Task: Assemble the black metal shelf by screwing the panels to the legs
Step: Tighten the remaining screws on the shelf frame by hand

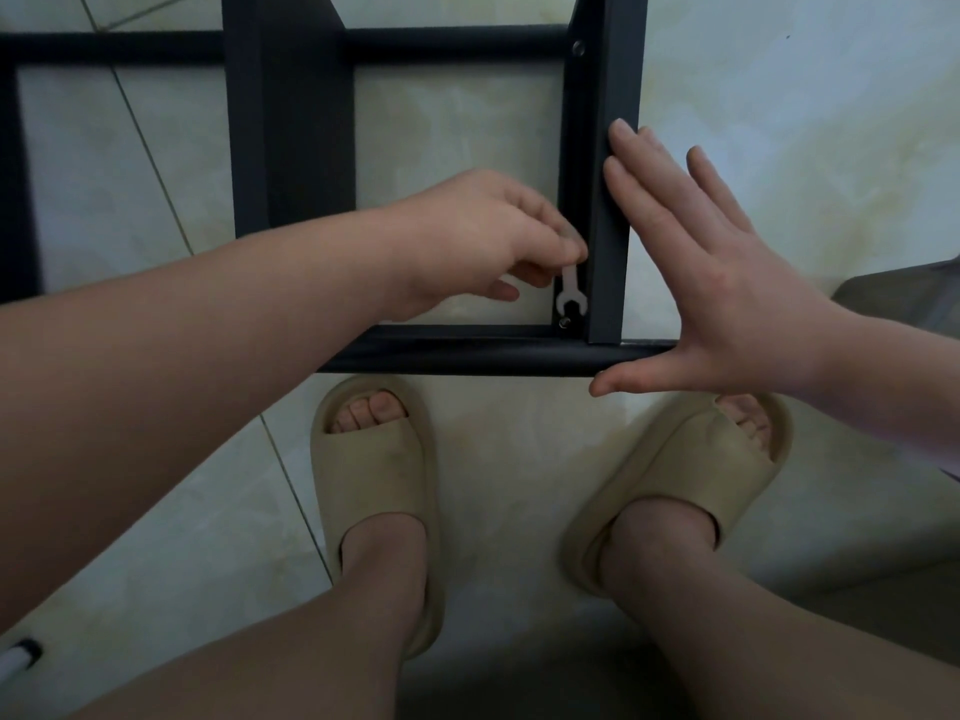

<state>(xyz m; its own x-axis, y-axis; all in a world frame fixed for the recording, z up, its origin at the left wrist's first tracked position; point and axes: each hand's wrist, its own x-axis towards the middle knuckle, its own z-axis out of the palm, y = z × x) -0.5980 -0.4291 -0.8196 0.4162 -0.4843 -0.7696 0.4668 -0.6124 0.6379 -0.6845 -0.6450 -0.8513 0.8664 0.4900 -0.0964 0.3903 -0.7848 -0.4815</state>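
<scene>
The black metal shelf frame (291,148) lies on the tiled floor in front of my feet. Its right leg (615,200) meets the near crossbar (467,356) at a corner. My left hand (483,241) pinches a small silver wrench (570,296) whose open jaw sits just above a bolt (564,322) in that corner. My right hand (711,272) is flat with straight fingers, pressing against the outer side of the right leg, its thumb lying under the crossbar's end. A second bolt (577,47) shows higher up on the same leg.
My two feet in beige slides (374,491) (680,475) stand on the pale tiled floor (779,122) just behind the near crossbar. A white tube with a black end (18,659) lies at the lower left. Grey cloth (904,298) shows at the right edge.
</scene>
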